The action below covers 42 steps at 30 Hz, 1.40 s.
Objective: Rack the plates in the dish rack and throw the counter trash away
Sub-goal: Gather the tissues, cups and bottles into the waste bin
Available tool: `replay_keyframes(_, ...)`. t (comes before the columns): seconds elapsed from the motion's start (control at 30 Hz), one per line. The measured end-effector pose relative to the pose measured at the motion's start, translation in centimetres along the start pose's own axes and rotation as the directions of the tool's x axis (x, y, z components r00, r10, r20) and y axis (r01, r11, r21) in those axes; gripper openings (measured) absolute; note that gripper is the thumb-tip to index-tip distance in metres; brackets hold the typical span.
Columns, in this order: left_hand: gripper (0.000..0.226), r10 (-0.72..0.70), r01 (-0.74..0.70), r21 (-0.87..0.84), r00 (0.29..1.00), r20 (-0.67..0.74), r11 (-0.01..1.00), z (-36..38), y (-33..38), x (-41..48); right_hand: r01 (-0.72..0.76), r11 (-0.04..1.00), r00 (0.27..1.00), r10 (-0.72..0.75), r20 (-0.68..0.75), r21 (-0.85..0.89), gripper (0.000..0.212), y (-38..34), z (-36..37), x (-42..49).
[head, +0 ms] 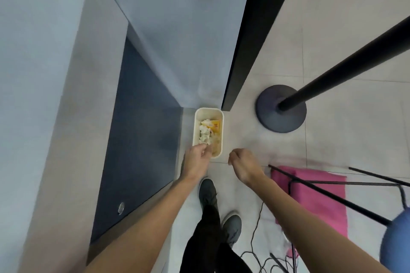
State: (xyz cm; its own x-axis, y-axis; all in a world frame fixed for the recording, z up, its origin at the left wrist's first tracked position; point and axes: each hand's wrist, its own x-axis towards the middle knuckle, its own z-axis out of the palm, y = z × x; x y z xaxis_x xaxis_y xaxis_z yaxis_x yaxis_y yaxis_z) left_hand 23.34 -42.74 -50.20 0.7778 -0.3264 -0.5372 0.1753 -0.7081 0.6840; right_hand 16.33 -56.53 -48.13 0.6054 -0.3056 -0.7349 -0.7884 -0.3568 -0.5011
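A small cream trash bin stands on the tiled floor against the foot of the counter, with crumpled white paper and a yellow wrapper inside. My left hand hovers over the bin's near rim, fingers pinched at a bit of the white paper. To the right of the bin my right hand hangs loosely curled, and I see nothing in it. No plates or dish rack are in view.
The grey counter top and its dark cabinet front fill the left. A black panel rises behind the bin. A black pole on a round base, a pink cloth, tripod legs and cables lie right. My shoes stand below.
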Motion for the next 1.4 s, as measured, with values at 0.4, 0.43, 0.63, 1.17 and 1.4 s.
replay_keyframes(0.4, 0.019, -0.038, 0.025, 0.131, 0.995, 0.096, 0.991, 6.7, -12.2, 14.0, -0.055, 0.995, 0.998, 0.054, 0.011, 0.087, 0.012, 6.0, 4.7, 14.9)
replay_keyframes(0.43, 0.015, -0.054, 0.035, 0.15, 0.991, 0.124, 0.988, 6.9, -12.9, 14.8, -0.07, 0.991, 0.997, 0.069, 0.02, 0.11, 0.014, 6.6, 5.1, 15.4)
replay_keyframes(0.63, 0.054, -0.023, -0.111, 0.466, 0.962, 0.272, 0.878, 7.3, -15.3, 16.8, -0.243, 0.931, 0.97, 0.23, 0.079, 0.273, 0.013, 9.2, 7.0, 17.2)
replay_keyframes(1.17, 0.046, 0.097, -0.287, 0.56, 0.934, 0.343, 0.777, 5.7, -18.2, 18.3, 0.01, 0.998, 1.0, -0.01, 0.002, -0.061, 0.036, 4.4, 8.7, 24.0)
replay_keyframes(1.4, 0.049, 0.081, -0.226, 0.526, 0.955, 0.285, 0.82, 5.4, -17.9, 18.2, 0.056, 0.989, 0.998, -0.057, 0.001, -0.135, 0.068, 3.4, 7.2, 24.8)
